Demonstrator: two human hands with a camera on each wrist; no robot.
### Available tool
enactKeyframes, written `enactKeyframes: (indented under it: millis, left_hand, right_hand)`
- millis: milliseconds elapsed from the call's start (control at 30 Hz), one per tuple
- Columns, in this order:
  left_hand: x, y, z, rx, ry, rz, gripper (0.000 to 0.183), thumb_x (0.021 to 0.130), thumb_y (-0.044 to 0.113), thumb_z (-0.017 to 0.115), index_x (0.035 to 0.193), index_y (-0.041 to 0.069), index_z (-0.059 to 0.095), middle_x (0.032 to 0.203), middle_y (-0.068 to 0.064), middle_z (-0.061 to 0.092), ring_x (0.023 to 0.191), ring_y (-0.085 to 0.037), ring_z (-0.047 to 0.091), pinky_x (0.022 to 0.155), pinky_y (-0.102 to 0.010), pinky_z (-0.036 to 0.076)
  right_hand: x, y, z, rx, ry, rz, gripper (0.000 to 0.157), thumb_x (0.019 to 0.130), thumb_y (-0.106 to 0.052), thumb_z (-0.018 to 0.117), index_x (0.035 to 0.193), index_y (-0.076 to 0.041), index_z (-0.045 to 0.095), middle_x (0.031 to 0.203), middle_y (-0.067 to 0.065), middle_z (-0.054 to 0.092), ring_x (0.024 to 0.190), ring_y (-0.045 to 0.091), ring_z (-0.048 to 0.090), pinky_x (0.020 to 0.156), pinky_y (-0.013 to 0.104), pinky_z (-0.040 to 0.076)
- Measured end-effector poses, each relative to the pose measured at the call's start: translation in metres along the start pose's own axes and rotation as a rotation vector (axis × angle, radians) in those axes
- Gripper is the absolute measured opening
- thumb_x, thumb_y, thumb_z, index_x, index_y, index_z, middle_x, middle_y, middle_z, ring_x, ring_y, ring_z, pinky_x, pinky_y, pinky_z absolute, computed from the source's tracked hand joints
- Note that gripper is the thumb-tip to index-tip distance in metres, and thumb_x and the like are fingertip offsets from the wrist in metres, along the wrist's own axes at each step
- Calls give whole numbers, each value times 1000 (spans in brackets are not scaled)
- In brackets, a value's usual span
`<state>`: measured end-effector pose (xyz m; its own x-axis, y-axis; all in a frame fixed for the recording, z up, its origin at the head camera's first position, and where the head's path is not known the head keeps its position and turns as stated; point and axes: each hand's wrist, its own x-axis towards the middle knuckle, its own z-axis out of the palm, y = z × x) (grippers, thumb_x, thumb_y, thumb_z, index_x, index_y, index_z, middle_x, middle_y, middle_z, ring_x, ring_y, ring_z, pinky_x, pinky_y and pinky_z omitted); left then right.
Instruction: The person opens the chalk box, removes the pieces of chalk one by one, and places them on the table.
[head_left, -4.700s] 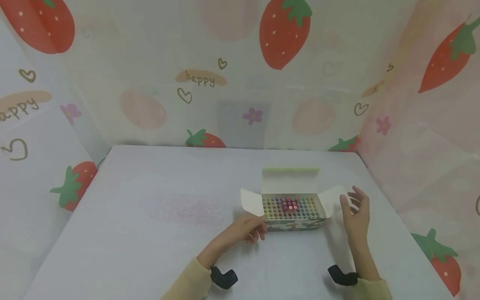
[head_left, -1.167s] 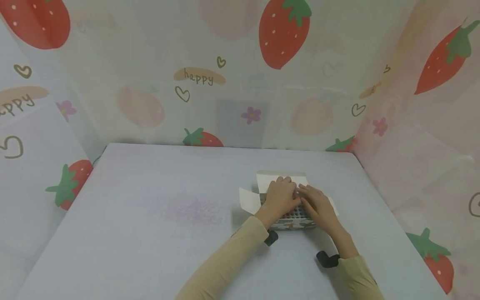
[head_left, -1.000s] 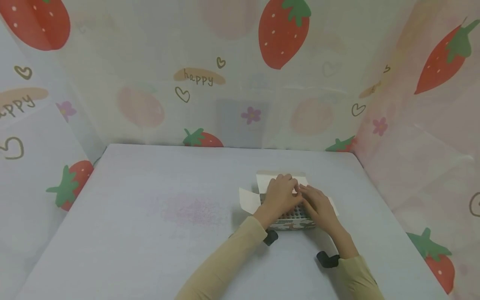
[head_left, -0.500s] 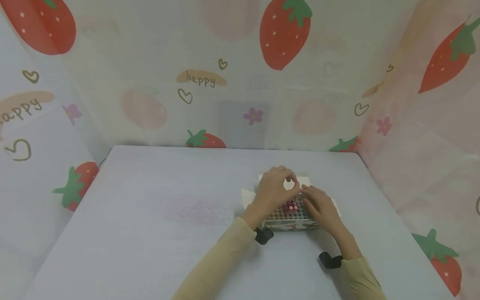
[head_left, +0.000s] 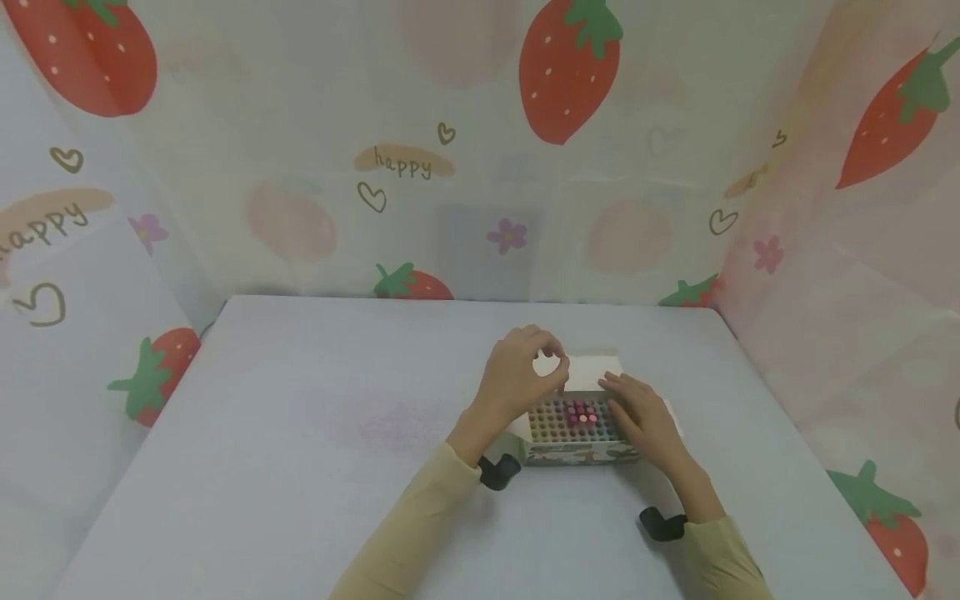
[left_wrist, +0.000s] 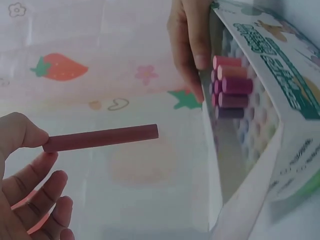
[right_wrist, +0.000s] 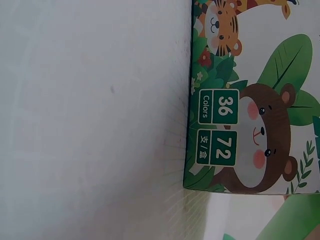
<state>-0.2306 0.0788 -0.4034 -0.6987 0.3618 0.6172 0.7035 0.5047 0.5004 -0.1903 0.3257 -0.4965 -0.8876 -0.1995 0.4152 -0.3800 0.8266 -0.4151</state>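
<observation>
An open cardboard box [head_left: 577, 452] stands on the right half of the table, filled with upright coloured sticks that look like chalk. Several pink and purple sticks [left_wrist: 235, 85] poke up above the others. My left hand [head_left: 513, 375] is raised over the box's left rear part. Its thumb and forefinger pinch a dark red chalk stick [left_wrist: 102, 138] by one end, and its other fingers curl loosely. My right hand [head_left: 647, 417] rests along the box's right side, fingers extended over the edge. In the right wrist view only the printed box front [right_wrist: 260, 100] shows, no hand.
The white table [head_left: 285, 500] bears a faint purple smudge [head_left: 397, 421] left of the box. The box's lid flap [head_left: 592, 371] stands up at the back. Strawberry-print curtains [head_left: 337, 100] enclose the table's back and sides. A black wrist camera [head_left: 498, 473] hangs near the box's front left.
My left hand first came to the box, then rose from among the sticks, and has moved left, the dark red chalk stick in its pinch. My right hand came to the box's right side and stays there.
</observation>
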Motion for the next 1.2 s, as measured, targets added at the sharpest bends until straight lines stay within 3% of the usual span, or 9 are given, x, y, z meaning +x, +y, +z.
enactKeyframes:
  millis: [300, 633, 933, 1200]
  left_hand:
    - [-8, -15, -24, -30, 18, -36, 5, 80, 20, 65, 81, 16, 65, 81, 5, 62, 78, -15, 56, 70, -26, 44]
    - [-19, -33, -56, -63, -20, -116, 4, 81, 19, 65, 80, 14, 65, 82, 3, 62, 79, -18, 55, 71, -29, 43]
    - [-28, -47, -84, -55, -160, -298, 8, 80, 23, 63, 81, 16, 63, 84, 2, 61, 86, -22, 56, 72, -33, 43]
    - [-41, -64, -89, -55, -266, -437, 12, 79, 27, 63, 80, 16, 63, 83, 3, 60, 87, -21, 53, 73, -32, 44]
  right_hand:
    - [0, 0, 1, 4, 3, -6, 33, 93, -17, 53, 126, -11, 55, 135, 12, 50, 128, 34, 38, 101, 58, 26]
    - [0, -2, 0, 5, 6, -9, 33, 93, -16, 54, 126, -11, 55, 135, 12, 50, 128, 35, 38, 101, 58, 26]
    - [0, 0, 1, 2, 8, -5, 33, 93, -17, 53, 126, -11, 55, 135, 12, 50, 128, 35, 38, 101, 58, 26]
    - [0, -3, 0, -12, 1, 1, 34, 93, -17, 53, 126, -11, 54, 135, 13, 50, 128, 35, 38, 101, 58, 26]
